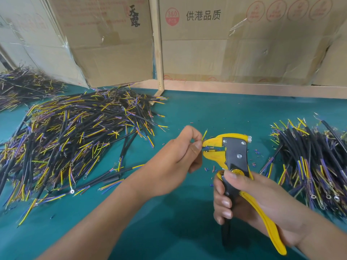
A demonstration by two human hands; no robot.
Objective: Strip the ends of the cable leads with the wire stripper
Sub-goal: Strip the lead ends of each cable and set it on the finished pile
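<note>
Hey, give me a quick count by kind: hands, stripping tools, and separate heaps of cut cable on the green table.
Hands: 2, left hand pinching leads, right hand gripping the tool
Yellow and black wire stripper: 1
Heaps of black-sheathed cable: 3, far left heap, big left heap, right heap
Total: 6

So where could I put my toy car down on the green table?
Bare green mat lies between the big cable pile and the right cable pile, up to the wooden rail. Under the left hand is free too. Both piles are crowded.
</note>
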